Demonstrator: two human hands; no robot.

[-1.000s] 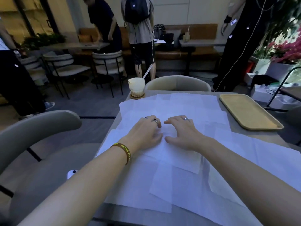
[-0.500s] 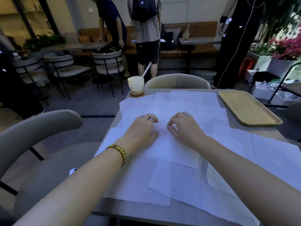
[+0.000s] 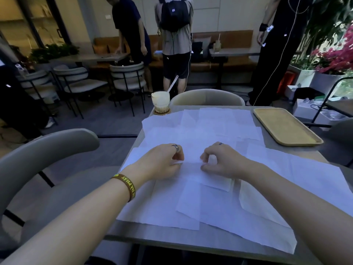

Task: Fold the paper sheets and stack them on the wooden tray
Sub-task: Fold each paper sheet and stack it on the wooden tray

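Fold beginning: left hand (image 3: 162, 163) and right hand (image 3: 222, 161) each pinch the centre paper sheet (image 3: 193, 170) by its far edge. Nothing stacked yet on the wooden tray (image 3: 286, 129) — two o'clock. Next, likely: draw the edge toward six, matching corners.

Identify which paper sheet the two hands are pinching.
The central sheet between the hands: left hand and right hand each pinch its far edge. The other sheets lie flat, ungripped.

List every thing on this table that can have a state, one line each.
Top sheet: unfolded, held by both hands.
Left hand: pinches its edge.
Right hand: pinches the same edge.
Other sheets: flat, unfolded, overlapping.
Wooden tray: empty.
Glass: upright, full, straw in it.
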